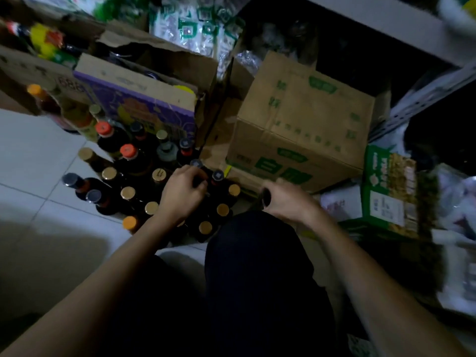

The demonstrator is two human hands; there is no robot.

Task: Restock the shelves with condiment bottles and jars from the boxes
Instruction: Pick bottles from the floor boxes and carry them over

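Observation:
Several dark condiment bottles [128, 194] with gold, orange and dark caps stand packed together on the white tiled floor. My left hand [184, 190] reaches into the group, its fingers curled round the neck of a dark-capped bottle [197, 164]. My right hand [286, 200] grips a dark bottle [265, 198] just right of the cluster, with its dark end showing past my fingers. More bottles [49, 42] sit in torn open cardboard boxes at the upper left.
A closed brown carton with green print [304, 124] stands right behind the bottles. A purple-printed box [144, 106] is on the left. A green and white carton [389, 194] lies at right. Grey metal shelving [425, 91] runs along the upper right. My dark-clothed knee [257, 266] fills the lower middle.

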